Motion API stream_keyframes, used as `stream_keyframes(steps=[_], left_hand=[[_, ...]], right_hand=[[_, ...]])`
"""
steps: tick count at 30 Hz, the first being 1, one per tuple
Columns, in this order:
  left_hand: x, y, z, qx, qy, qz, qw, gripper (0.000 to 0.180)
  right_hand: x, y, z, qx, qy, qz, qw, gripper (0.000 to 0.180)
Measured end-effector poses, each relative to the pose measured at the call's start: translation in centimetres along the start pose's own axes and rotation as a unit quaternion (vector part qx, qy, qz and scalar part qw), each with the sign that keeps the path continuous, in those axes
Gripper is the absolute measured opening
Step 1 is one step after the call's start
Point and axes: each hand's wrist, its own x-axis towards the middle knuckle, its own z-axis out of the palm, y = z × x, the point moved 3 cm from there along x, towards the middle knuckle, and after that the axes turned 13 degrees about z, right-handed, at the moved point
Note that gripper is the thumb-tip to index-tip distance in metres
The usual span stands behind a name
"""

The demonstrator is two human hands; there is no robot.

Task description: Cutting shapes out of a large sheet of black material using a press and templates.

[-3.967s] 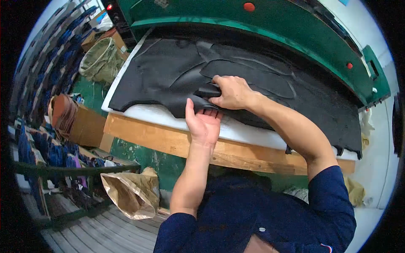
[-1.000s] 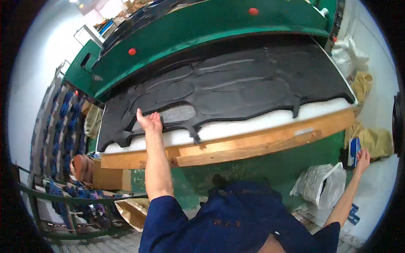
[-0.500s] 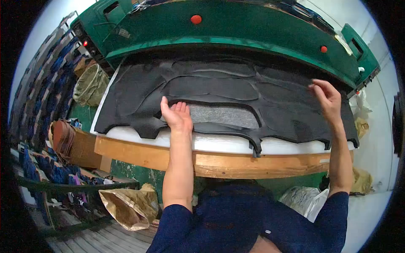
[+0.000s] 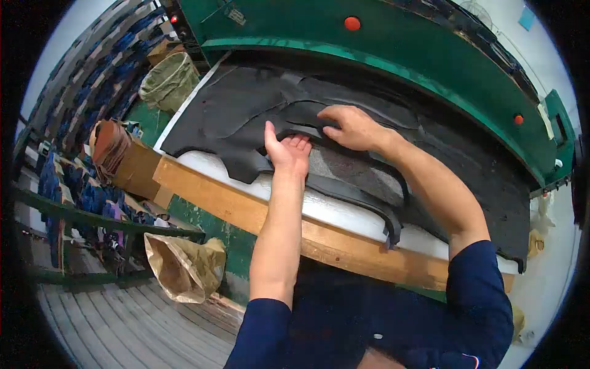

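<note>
A wide black sheet (image 4: 233, 107) with curved cut lines lies in front of me over a white board (image 4: 203, 165). Through a cut-out in its middle, a grey speckled surface (image 4: 338, 169) shows. My left hand (image 4: 289, 154) is palm up with fingers stretched out, at the left end of that cut-out against the sheet's edge. My right hand (image 4: 355, 127) is bent over the sheet just right of it, thumb and forefinger apart, with no held thing visible. Its other fingers are partly hidden. A narrow black strip (image 4: 353, 189) borders the cut-out's near side.
Behind the sheet stands a green machine beam (image 4: 289, 31) with a red button (image 4: 352, 23). A wooden rail (image 4: 215, 200) runs along the near edge. To the left are a green sack (image 4: 169, 83), a cardboard box (image 4: 138, 169), stacked dark pieces (image 4: 98, 74) and an open tan bag (image 4: 184, 267).
My right hand has come from the sheet's far right side to the middle, close to my left hand. The left stays palm up at the cut-out. The view has turned.
</note>
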Motion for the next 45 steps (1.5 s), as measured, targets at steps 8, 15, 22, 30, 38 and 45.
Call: stream_keyframes(steps=[8, 15, 22, 30, 38, 45], left_hand=[[0.7, 0.8, 1.2, 0.027, -0.032, -0.022, 0.999, 0.099], [1.2, 0.2, 0.5, 0.013, -0.02, 0.002, 1.0, 0.094], [2.0, 0.2, 0.3, -0.087, -0.018, 0.041, 0.995, 0.075], [1.0, -0.7, -0.8, 0.123, -0.06, 0.037, 0.99, 0.082], [1.1, -0.7, -0.8, 0.117, -0.076, 0.029, 0.99, 0.081], [0.2, -0.3, -0.5, 0.121, -0.017, 0.039, 0.992, 0.079]], right_hand=[[3.6, 0.7, 2.8, 0.08, 0.057, -0.03, 0.995, 0.041], [5.3, 0.0, 3.9, 0.087, 0.034, 0.005, 0.996, 0.045], [7.3, -1.7, 3.0, -0.032, 0.004, 0.069, 0.997, 0.055], [8.9, -2.3, 5.2, -0.153, 0.003, 0.123, 0.98, 0.064], [9.4, -2.3, 5.4, -0.177, -0.022, 0.133, 0.975, 0.073], [8.9, -2.8, 5.3, -0.168, 0.052, 0.088, 0.98, 0.048]])
